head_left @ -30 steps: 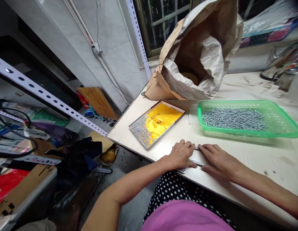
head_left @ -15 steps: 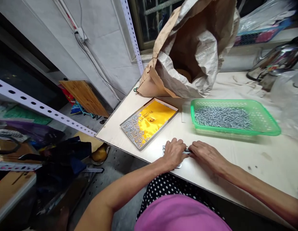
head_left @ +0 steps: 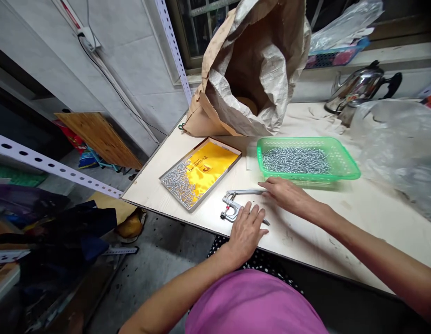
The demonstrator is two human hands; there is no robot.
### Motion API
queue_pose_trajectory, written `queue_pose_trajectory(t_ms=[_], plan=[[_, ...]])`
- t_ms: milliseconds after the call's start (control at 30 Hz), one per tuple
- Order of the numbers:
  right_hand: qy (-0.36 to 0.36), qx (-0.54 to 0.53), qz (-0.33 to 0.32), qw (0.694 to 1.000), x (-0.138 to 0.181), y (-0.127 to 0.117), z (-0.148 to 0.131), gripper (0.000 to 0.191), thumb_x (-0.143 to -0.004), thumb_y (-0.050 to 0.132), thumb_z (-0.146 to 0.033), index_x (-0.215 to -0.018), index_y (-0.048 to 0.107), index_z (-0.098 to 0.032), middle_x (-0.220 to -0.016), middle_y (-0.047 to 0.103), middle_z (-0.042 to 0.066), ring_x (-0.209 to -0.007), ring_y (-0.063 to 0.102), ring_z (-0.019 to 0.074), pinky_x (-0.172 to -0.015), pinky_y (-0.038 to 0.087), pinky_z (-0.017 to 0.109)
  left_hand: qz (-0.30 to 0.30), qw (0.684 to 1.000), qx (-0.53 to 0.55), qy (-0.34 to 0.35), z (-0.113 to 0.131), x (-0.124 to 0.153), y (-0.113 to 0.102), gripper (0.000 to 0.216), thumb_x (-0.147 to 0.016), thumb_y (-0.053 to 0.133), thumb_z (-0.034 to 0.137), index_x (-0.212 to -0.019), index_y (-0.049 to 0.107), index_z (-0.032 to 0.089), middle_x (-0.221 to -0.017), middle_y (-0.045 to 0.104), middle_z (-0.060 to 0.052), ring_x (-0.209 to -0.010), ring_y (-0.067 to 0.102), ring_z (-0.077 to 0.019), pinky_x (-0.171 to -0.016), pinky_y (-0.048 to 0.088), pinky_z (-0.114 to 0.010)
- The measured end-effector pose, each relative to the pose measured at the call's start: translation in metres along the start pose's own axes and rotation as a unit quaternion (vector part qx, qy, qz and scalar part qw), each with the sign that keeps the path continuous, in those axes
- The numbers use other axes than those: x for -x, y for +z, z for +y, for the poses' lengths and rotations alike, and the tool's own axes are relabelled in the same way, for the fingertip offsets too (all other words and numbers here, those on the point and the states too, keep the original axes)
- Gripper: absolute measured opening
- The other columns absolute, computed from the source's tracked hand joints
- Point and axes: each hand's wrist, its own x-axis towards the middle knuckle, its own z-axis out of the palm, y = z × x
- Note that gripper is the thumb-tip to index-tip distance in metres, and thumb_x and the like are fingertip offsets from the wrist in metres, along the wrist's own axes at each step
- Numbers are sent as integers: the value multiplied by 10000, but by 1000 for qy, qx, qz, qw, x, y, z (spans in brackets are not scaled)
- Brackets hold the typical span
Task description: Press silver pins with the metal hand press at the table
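Note:
A pair of grey metal snap-fastener pliers (head_left: pixel 246 191) lies on the table, handles spread apart, with a spring and a small red part near its jaw. My left hand (head_left: pixel 246 228) rests flat over the lower handle, fingers spread; the handle's tip shows beyond it. At the end of the upper handle, my right hand (head_left: pixel 287 194) has its fingers closed around the tip. Left of the pliers is a shallow tray (head_left: pixel 215 184) with a yellow cloth (head_left: pixel 210 164) and many small metal pins (head_left: pixel 180 183). Behind my right hand stands a green basket (head_left: pixel 344 174) of similar pins (head_left: pixel 295 160).
A large open paper sack (head_left: pixel 208 111) stands at the back of the table (head_left: pixel 326 255). A metal kettle (head_left: pixel 358 86) and a clear plastic bag (head_left: pixel 392 144) are at the right. The table's front edge runs just before my body.
The pliers were mostly covered by my hands and now lie in view with handles apart. My left hand has spread its fingers; my right hand has moved farther back. The camera view has shifted right.

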Motion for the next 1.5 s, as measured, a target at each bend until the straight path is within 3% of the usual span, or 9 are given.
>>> queue_pose_trajectory(t_ms=[233, 433, 667, 800, 900, 1000, 1267, 1400, 1500], plan=[[-34, 58, -8, 998, -30, 26, -10, 147, -916, 505, -126, -965, 639, -162, -959, 628, 93, -906, 550, 224, -734, 376, 307, 35, 999, 17, -4, -1, 1, 5, 207, -935, 549, 298, -1078, 626, 169, -1187, 666, -77, -1252, 538, -265, -1081, 425, -456], [6, 73, -10, 997, -33, 7, -30, 172, -933, 480, -120, -979, 642, -156, -957, 616, 101, -891, 530, 222, -676, 346, 309, 30, 998, 50, 3, -2, 2, 1, 191, -957, 499, 238, -1069, 638, 170, -1135, 676, -79, -1269, 512, -260, -1101, 394, -470], [-267, 20, -2, 963, -43, -2, -92, 116, -936, 539, -172, -881, 637, -201, -902, 635, 37, -910, 474, 213, -713, 321, 329, -45, 997, 61, 7, 7, 7, -10, 232, -898, 465, 102, -969, 677, 163, -910, 705, -97, -896, 655, -233, -812, 555, -377], [-308, 25, -2, 951, -54, 16, -94, 151, -932, 533, -151, -813, 624, -174, -830, 636, 46, -908, 482, 211, -725, 316, 336, 58, 980, 108, 155, 8, 28, -54, 222, -936, 447, 135, -1021, 651, 151, -937, 710, -58, -887, 655, -157, -794, 544, -269], [-299, -7, 21, 954, -57, 27, -94, 166, -929, 525, -147, -791, 615, -166, -825, 632, 59, -881, 487, 208, -717, 324, 334, 138, 976, 96, 140, -19, 36, -95, 220, -940, 464, 142, -1080, 633, 153, -949, 709, -48, -895, 641, -146, -787, 536, -259], [-264, -72, 93, 957, -52, 25, -97, 171, -951, 484, -170, -856, 627, -165, -844, 635, 66, -831, 498, 197, -711, 355, 329, 149, 988, 26, -10, -72, 28, -129, 229, -972, 433, 175, -1033, 654, 178, -927, 702, -47, -863, 618, -166, -782, 520, -303], [-9, -76, 425, 902, -14, -58, 3, 195, -958, 482, -269, -1051, 634, -191, -943, 662, 93, -904, 587, 230, -849, 449, 380, -3, 967, -148, -209, -202, -12, -153, 253, -980, 422, 254, -1038, 668, 230, -1034, 654, -60, -1035, 519, -220, -814, 464, -311], [72, 39, 357, 930, 7, -62, 47, 299, -978, 417, -313, -1119, 637, -168, -955, 632, 150, -936, 585, 311, -768, 453, 423, -100, 962, -163, -193, -229, -33, -139, 256, -962, 403, 189, -1019, 651, 213, -1086, 586, -91, -1089, 459, -241, -769, 434, -314], [39, -10, 327, 944, 29, -36, 23, 282, -985, 405, -313, -1165, 599, -215, -970, 626, 115, -900, 609, 282, -749, 476, 399, -132, 959, -161, -193, -241, -46, -128, 231, -939, 419, 149, -972, 645, 179, -1064, 566, -104, -1091, 448, -241, -786, 417, -314]])
